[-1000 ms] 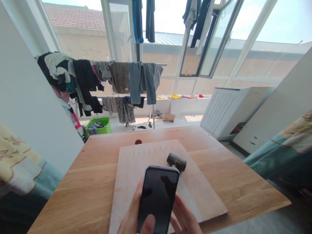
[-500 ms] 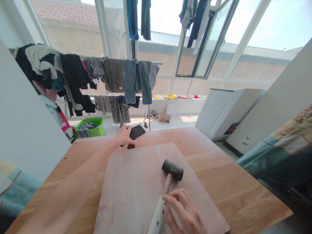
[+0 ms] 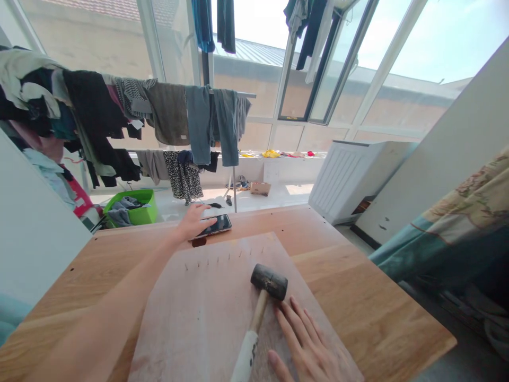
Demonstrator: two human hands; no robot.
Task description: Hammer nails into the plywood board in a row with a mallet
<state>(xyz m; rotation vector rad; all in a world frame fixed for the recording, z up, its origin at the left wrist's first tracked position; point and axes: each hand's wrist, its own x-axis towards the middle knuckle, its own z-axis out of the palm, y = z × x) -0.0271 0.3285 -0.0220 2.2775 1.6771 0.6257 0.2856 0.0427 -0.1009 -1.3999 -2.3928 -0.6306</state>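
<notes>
Ahead, left hand (image 3: 193, 222) at phone (image 3: 218, 225), fingers seemingly parted, right hand (image 3: 304, 342) beside mallet (image 3: 269, 281), fingers spread.

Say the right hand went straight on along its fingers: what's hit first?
Probably the mallet head, just ahead of the right hand; any gap between them is hard to judge.

Bright daylight, backlit; wide-angle stretch toward edges.
Sky through windows (image 3: 421, 58) near-white; sunlit patch on floor (image 3: 299, 189); lower right dim; near left forearm (image 3: 107, 313) blurred.
</notes>
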